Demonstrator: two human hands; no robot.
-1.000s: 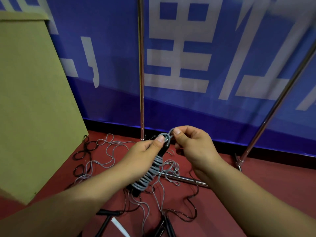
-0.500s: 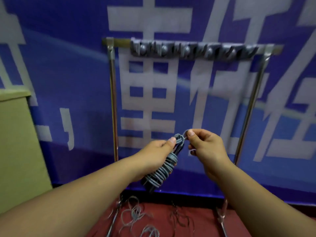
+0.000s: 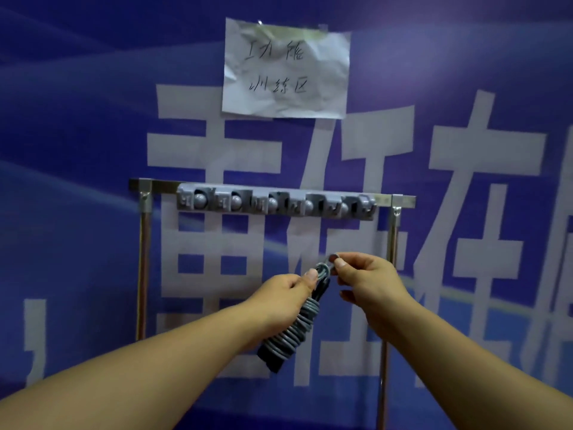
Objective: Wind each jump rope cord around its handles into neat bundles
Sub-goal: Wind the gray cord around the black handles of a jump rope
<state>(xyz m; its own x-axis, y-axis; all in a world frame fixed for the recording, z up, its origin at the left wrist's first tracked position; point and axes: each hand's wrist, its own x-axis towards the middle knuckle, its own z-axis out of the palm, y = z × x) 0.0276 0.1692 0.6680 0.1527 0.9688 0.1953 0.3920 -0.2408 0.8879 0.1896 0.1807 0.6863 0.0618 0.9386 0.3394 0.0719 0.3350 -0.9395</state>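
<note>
Left hand (image 3: 280, 297) wrapped round a jump rope bundle (image 3: 294, 330), gray cord wound on dark handles, held up in the air. Right hand (image 3: 367, 279) pinching the cord loop (image 3: 325, 270) at the bundle's top. Behind, a metal rack (image 3: 144, 259) with a gray hook strip (image 3: 276, 201). Farther back, a blue banner (image 3: 77, 135) with a paper note (image 3: 286, 68).

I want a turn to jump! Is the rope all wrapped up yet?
Nearly. The grey cord is coiled round the dark handles, gripped by the left hand. The right hand pinches the last loop at the top. The hanger rack above holds nothing.
</note>
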